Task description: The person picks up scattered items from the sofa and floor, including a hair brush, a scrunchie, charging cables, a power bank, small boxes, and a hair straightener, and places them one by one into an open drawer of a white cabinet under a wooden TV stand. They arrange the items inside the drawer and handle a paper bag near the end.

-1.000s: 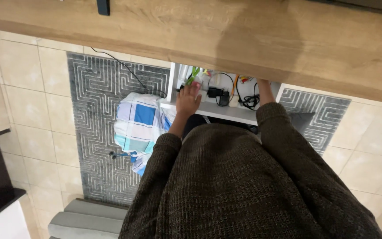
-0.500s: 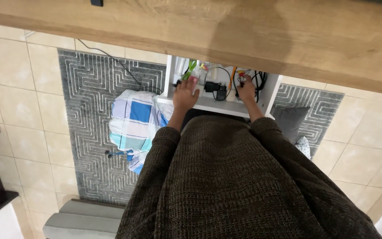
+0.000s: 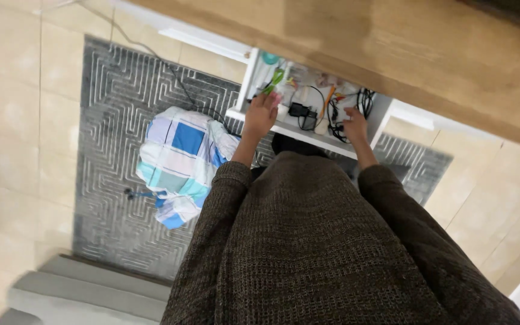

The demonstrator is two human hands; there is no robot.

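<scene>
- The left hand point(image 3: 261, 114) reaches into the open white drawer point(image 3: 308, 133) under the wooden desktop point(image 3: 392, 54), at about 12 o'clock from the person's chest.
- Its fingers point(image 3: 270, 99) are loosely curled around a small green item point(image 3: 276, 79) at the drawer's left end; the grip looks narrow, though whether the item is truly pinched or only touched cannot be told.
- The right hand point(image 3: 355, 125) sits at about 1 o'clock, over the drawer's right half, fingers bent downward onto a tangle of black cables point(image 3: 363, 102). Whether it grasps a cable or merely rests on the tangle is unclear.
- Between the two hands lies a black power adapter point(image 3: 302, 111), with a thin black loop of wire above it and an orange pen-like stick point(image 3: 328, 96) just to its right.
- A teal round object point(image 3: 270, 58) shows at the drawer's far left corner, near 11 o'clock of the left hand.
- The drawer's front edge runs from the left wrist across to the right wrist, close to the person's body.
- Both arms wear a dark brown knitted sweater point(image 3: 308, 241), which fills the lower middle of the view.
- On the floor at 9 o'clock of the left forearm lies a crumpled checked cloth point(image 3: 179, 159) in blue, white and teal.
- The cloth rests on a grey patterned rug point(image 3: 115, 108), and a thin black cord point(image 3: 151, 57) runs across the rug toward the drawer.
- Beige floor tiles point(image 3: 19, 120) surround the rug.
</scene>
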